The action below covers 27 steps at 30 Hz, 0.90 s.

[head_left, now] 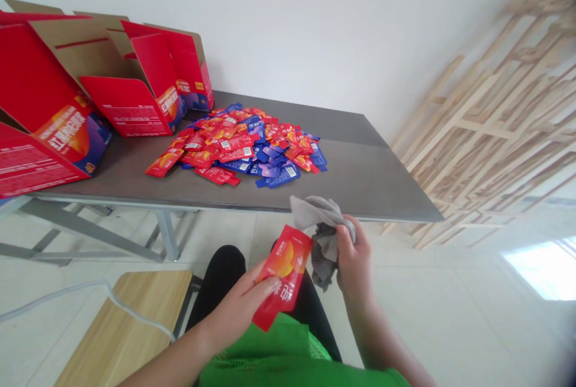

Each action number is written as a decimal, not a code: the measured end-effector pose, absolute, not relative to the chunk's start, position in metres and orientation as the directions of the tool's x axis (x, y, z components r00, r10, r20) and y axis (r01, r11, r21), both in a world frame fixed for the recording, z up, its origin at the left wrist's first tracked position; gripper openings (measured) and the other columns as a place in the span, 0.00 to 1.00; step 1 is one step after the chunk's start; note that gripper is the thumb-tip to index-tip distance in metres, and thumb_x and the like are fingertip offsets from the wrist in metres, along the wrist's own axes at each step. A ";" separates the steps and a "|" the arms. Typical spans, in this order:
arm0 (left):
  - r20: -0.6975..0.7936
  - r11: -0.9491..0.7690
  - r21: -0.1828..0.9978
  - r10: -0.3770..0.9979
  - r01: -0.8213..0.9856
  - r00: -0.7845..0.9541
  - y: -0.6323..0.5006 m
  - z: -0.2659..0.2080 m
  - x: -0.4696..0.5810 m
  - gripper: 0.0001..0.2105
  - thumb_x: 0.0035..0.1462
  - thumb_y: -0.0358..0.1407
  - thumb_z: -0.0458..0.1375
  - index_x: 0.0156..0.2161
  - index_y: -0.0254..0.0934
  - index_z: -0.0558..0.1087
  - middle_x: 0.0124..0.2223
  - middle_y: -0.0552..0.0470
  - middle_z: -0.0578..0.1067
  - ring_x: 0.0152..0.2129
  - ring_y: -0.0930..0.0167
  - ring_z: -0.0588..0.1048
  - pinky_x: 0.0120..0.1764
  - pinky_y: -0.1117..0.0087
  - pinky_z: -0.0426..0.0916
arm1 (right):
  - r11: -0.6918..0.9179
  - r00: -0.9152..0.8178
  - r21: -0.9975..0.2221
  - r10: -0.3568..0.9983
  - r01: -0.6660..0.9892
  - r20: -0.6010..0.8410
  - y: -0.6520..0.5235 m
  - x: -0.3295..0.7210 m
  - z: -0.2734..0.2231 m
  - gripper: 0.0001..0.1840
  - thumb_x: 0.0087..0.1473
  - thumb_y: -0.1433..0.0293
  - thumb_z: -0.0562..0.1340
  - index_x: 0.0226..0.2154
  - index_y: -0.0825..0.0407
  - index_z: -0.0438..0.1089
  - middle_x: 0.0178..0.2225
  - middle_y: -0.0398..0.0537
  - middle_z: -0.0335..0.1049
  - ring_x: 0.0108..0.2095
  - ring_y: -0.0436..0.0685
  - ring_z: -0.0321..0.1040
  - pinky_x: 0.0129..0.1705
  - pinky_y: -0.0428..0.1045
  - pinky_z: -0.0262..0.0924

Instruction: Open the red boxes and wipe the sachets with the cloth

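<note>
Between the thumb and fingers of my left hand is a red pouch with an orange picture and white print, held over my lap. My right hand grips a crumpled grey cloth just to the right of the pouch. The cloth's near edge hangs close to the pouch's upper right edge; whether they touch I cannot tell. Beyond my hands, a pile of red and blue pouches lies spread on the grey table.
Several open red cartons stand on the table's left side. A wooden stool top is at lower left, with a white cable across it. Wooden frames lean on the wall at right. The table's front edge runs just beyond my hands.
</note>
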<state>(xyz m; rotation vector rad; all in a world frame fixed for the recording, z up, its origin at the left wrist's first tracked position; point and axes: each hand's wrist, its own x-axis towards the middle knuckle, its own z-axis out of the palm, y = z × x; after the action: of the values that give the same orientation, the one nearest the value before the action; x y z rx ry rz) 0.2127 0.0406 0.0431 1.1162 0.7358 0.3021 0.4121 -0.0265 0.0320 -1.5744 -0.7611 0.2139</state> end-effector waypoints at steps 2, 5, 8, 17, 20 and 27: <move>-0.364 0.410 0.903 0.576 0.127 0.732 0.043 0.041 0.216 0.22 0.59 0.46 0.56 0.55 0.39 0.72 0.39 0.49 0.80 0.36 0.63 0.76 0.43 0.62 0.70 | 0.099 0.648 -0.840 0.590 0.533 0.481 -0.036 0.400 0.037 0.17 0.56 0.57 0.62 0.45 0.48 0.74 0.48 0.52 0.70 0.48 0.61 0.69 0.49 0.55 0.65; -0.195 0.211 0.974 0.604 0.082 0.773 0.045 0.041 0.222 0.19 0.58 0.43 0.55 0.52 0.40 0.75 0.41 0.48 0.80 0.44 0.60 0.74 0.54 0.59 0.64 | 0.231 0.298 -0.707 0.788 0.669 0.539 -0.041 0.376 0.037 0.15 0.54 0.60 0.65 0.43 0.45 0.76 0.47 0.51 0.70 0.45 0.59 0.71 0.45 0.51 0.68; -0.159 0.102 0.987 0.560 0.123 0.813 0.043 0.039 0.224 0.16 0.58 0.39 0.55 0.50 0.40 0.76 0.48 0.48 0.79 0.48 0.61 0.72 0.58 0.60 0.60 | 0.106 0.312 -0.679 0.829 0.727 0.464 -0.029 0.378 0.028 0.12 0.55 0.59 0.65 0.39 0.46 0.78 0.45 0.51 0.72 0.42 0.58 0.73 0.42 0.49 0.68; -0.445 0.681 0.726 0.362 0.094 0.819 0.054 0.042 0.207 0.22 0.49 0.37 0.61 0.50 0.33 0.75 0.38 0.46 0.82 0.34 0.65 0.78 0.38 0.69 0.69 | -0.232 0.518 -0.972 0.829 -0.026 -0.211 -0.013 0.440 0.014 0.32 0.51 0.41 0.58 0.32 0.53 0.76 0.29 0.50 0.76 0.34 0.61 0.73 0.36 0.51 0.66; -0.448 0.708 0.689 0.245 0.157 0.860 0.064 0.054 0.209 0.18 0.48 0.33 0.60 0.46 0.31 0.77 0.38 0.43 0.82 0.36 0.62 0.79 0.39 0.68 0.70 | -0.332 0.136 -0.878 0.908 -0.344 -0.397 -0.023 0.424 0.025 0.28 0.47 0.45 0.65 0.34 0.53 0.77 0.26 0.47 0.76 0.28 0.56 0.73 0.32 0.48 0.66; -0.327 0.868 0.496 0.213 -0.025 0.921 0.069 0.055 0.220 0.29 0.63 0.54 0.47 0.55 0.32 0.71 0.50 0.37 0.79 0.47 0.57 0.77 0.49 0.58 0.68 | -0.162 0.397 -0.822 0.813 -0.547 -0.425 -0.026 0.388 0.030 0.20 0.45 0.55 0.70 0.35 0.52 0.75 0.28 0.46 0.77 0.28 0.54 0.74 0.31 0.46 0.67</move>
<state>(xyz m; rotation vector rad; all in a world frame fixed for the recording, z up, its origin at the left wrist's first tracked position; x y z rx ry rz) 0.2202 0.0686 0.0555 0.5074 0.3844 0.1275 0.3885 -0.0255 0.0299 -1.2408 -0.2807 1.2227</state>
